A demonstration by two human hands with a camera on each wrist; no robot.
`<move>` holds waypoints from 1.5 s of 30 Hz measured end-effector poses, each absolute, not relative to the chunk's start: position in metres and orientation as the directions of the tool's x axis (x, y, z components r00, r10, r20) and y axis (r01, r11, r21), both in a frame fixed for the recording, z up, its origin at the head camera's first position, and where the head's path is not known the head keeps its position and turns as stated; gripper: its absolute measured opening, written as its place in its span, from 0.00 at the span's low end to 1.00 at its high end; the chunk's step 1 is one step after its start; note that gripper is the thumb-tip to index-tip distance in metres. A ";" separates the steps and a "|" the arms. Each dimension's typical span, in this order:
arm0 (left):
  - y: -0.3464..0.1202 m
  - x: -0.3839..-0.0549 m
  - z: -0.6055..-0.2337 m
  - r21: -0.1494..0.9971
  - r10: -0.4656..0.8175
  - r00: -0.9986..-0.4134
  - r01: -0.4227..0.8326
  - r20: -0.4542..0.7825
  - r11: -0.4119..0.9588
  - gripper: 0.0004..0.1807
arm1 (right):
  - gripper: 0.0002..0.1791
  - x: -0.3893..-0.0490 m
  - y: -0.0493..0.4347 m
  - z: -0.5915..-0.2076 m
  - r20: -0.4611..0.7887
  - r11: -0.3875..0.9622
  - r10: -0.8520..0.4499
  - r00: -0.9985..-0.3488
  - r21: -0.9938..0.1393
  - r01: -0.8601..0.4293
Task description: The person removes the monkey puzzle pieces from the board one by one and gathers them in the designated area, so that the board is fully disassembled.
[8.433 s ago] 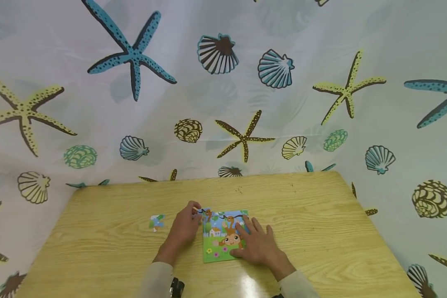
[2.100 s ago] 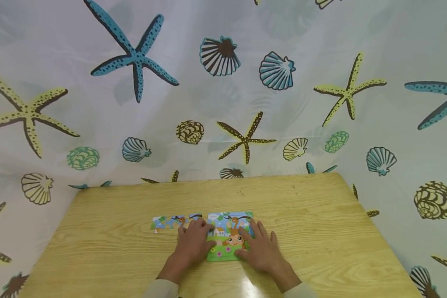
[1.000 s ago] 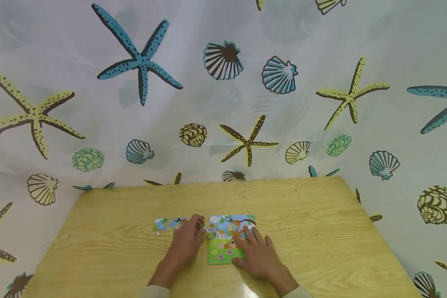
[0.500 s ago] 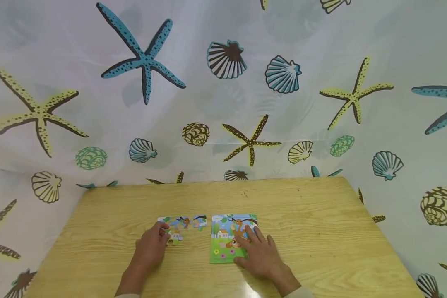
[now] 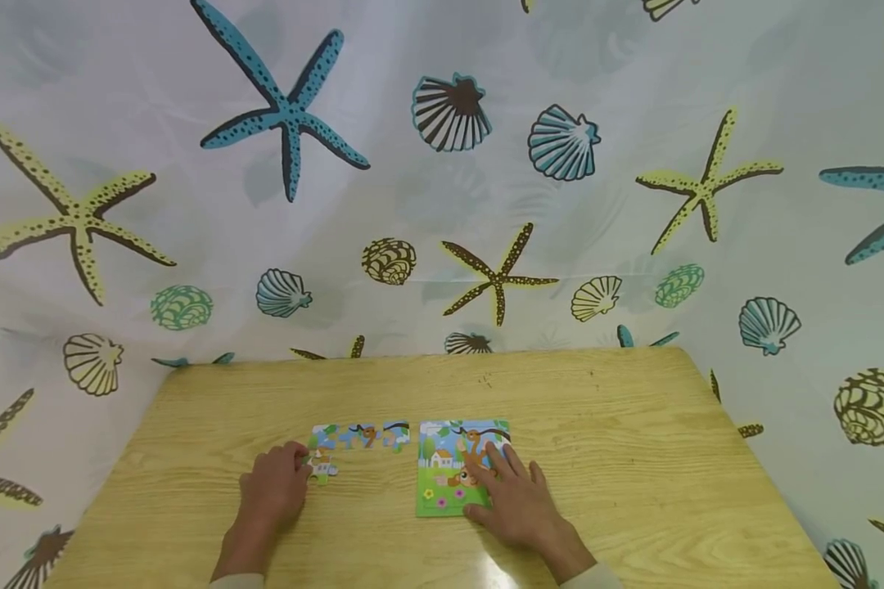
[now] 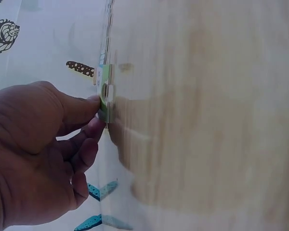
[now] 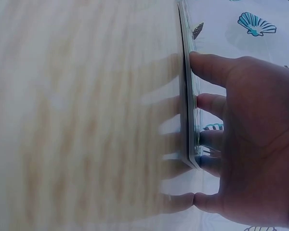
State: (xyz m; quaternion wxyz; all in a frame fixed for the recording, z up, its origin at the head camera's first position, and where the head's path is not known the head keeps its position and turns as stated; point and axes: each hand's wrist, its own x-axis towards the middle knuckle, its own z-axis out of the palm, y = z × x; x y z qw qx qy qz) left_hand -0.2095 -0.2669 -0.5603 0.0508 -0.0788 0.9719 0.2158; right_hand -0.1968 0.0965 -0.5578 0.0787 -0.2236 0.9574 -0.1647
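Observation:
Between thumb and fingertips my left hand [image 5: 272, 483] pinches a jigsaw piece [image 5: 324, 468] printed with a house. That piece lies under the left end of a row of blue-sky jigsaw pieces [image 5: 368, 435]. In the left wrist view, the thumb is on the face of the piece [image 6: 104, 91], low against the table. My right hand [image 5: 516, 501] rests with spread fingers over the right part of a square puzzle board [image 5: 440, 474] showing a monkey, a house and flowers. The right wrist view shows the thumb and several fingertips touching the board [image 7: 187, 106], edge-on.
The wooden table [image 5: 604, 442] extends around the puzzle on all sides. A white curtain [image 5: 442, 196] printed with starfish and shells hangs behind it and at both sides.
My left hand has carried the house piece from the board leftward to beneath the row of pieces. Earlier, that row gained pieces. The right hand stays on the board.

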 end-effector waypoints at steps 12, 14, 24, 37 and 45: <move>-0.253 -0.204 -0.551 0.422 -0.099 -0.994 -0.111 -0.048 0.900 0.24 | 0.37 -0.195 0.094 -0.554 -0.065 0.846 -0.453 -0.889 -0.346 -0.405; -0.240 -0.204 -0.548 0.460 -0.064 -0.997 -0.071 -0.030 0.885 0.23 | 0.38 -0.195 0.094 -0.555 -0.070 0.847 -0.454 -0.888 -0.344 -0.406; -0.149 -0.206 -0.535 0.466 0.213 -0.975 0.220 0.070 0.857 0.13 | 0.42 -0.195 0.096 -0.559 -0.088 0.840 -0.437 -0.895 -0.396 -0.371; -0.094 -0.223 -0.546 0.364 0.309 -0.951 0.276 -0.033 0.889 0.30 | 0.41 -0.197 0.107 -0.558 -0.083 0.880 -0.348 -0.934 -0.371 -0.296; -0.078 -0.228 -0.550 0.303 0.273 -0.962 0.255 -0.021 0.918 0.27 | 0.42 -0.197 0.109 -0.559 -0.072 0.898 -0.328 -0.942 -0.334 -0.287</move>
